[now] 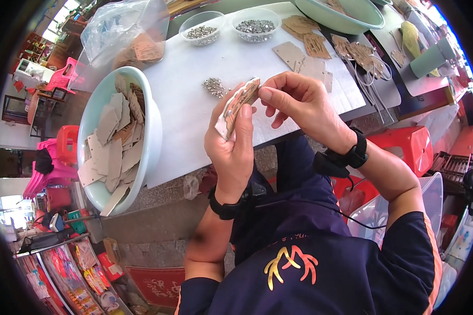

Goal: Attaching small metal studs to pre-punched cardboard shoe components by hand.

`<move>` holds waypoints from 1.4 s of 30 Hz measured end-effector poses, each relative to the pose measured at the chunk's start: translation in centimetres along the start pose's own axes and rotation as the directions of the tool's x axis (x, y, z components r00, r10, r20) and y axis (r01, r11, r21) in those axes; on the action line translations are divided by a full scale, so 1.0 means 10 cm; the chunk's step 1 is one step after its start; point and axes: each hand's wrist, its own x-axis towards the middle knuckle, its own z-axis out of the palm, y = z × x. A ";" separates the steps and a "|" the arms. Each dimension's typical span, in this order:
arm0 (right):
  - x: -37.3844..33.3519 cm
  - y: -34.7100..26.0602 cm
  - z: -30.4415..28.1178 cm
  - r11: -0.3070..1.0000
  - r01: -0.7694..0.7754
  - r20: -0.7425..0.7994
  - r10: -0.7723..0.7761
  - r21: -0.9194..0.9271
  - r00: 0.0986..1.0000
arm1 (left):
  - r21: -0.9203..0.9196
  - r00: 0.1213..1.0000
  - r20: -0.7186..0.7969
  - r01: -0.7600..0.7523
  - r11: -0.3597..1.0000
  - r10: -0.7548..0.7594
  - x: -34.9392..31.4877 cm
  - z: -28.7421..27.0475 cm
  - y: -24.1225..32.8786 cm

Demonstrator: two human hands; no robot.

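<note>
Left hand [232,147]: fingers are wrapping tightly around a small stack of cardboard tags [239,102], thumb lying along the near face, stack standing on edge and tilted toward the right. Right hand [302,102]: thumb and forefinger are pinching narrowly at the top corner of the stack; whether a rivet is sitting between them cannot be told. Remaining fingers are curling loosely underneath. The stack is being held in the air above the near edge of the white table [194,105].

Just beyond the hands, a small pile of metal eyelets [214,86] is lying on the table. Further back, two clear bowls [256,23] are holding more metal pieces. To the left, a pale green basin [153,136] is holding loose cardboard tags. To the right, more tags [310,44] are lying flat, some with white strings [370,79] attached. Both wrists are wearing black straps.
</note>
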 end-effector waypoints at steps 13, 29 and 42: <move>-0.10 0.02 -0.17 0.855 -0.268 0.321 0.128 0.443 0.938 | 0.498 0.684 0.417 -0.723 0.479 0.598 0.04 -0.19 0.08; -0.13 -0.01 -0.26 0.878 -0.260 0.390 0.093 0.402 0.916 | 0.532 0.652 0.496 -0.750 0.393 0.573 -0.05 -0.20 0.21; -0.10 -0.25 -0.50 0.846 0.320 0.332 -0.183 -0.426 0.925 | 0.084 0.974 0.222 0.033 0.996 -0.051 -0.07 -0.03 0.28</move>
